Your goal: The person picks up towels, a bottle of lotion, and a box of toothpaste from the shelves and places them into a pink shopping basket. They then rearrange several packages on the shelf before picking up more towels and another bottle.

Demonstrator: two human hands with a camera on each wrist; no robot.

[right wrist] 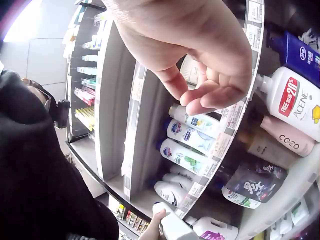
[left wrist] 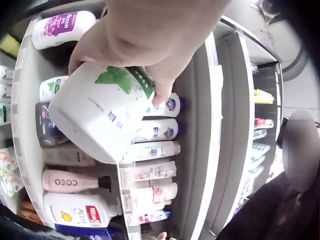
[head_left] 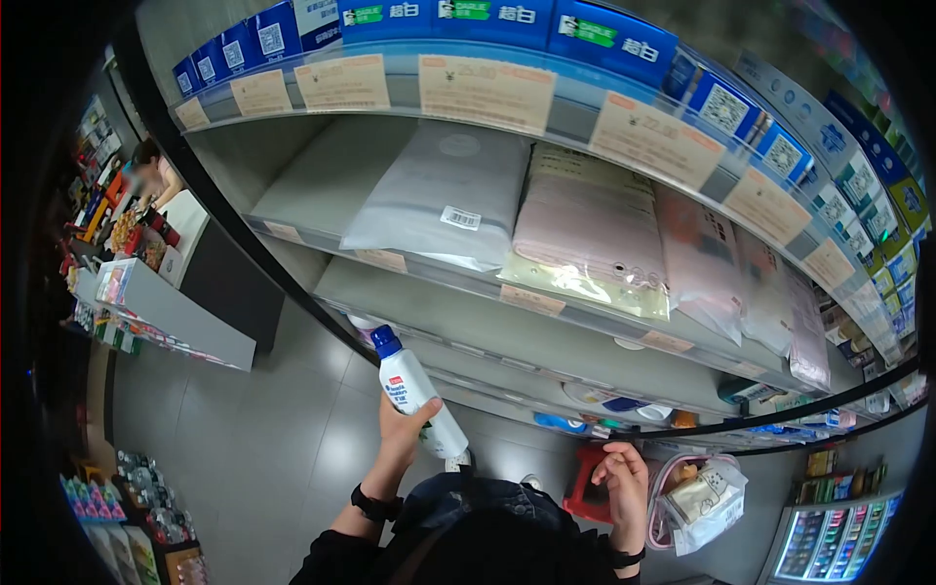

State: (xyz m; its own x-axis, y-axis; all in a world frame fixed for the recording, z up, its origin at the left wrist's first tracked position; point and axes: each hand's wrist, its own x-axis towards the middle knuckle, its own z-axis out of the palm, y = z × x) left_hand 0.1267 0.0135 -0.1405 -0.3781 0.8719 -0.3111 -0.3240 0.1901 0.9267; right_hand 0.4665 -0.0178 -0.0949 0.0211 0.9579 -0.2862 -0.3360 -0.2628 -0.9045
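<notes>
My left hand (head_left: 400,427) grips a white shampoo bottle (head_left: 421,398) with a blue cap, thumb across its front. In the head view the bottle tilts, cap towards the shelves. The left wrist view shows its base (left wrist: 90,122) and a green leaf print, with the hand (left wrist: 155,37) wrapped round its sides. Nothing is in my right hand (head_left: 624,480), raised by my right side with loosely bent fingers. In the right wrist view that hand (right wrist: 200,60) hangs before a row of bottles (right wrist: 187,135), and the white bottle (right wrist: 172,222) shows low down.
Store shelves curve ahead, with bagged folded textiles (head_left: 590,234) below blue toothpaste boxes (head_left: 609,39). Lower shelves carry bottles, including a pink one (left wrist: 70,181). A pink-rimmed basket (head_left: 655,492) with packaged goods and a red plastic object (head_left: 585,487) stand right. A person (head_left: 168,177) is at a counter (head_left: 185,210).
</notes>
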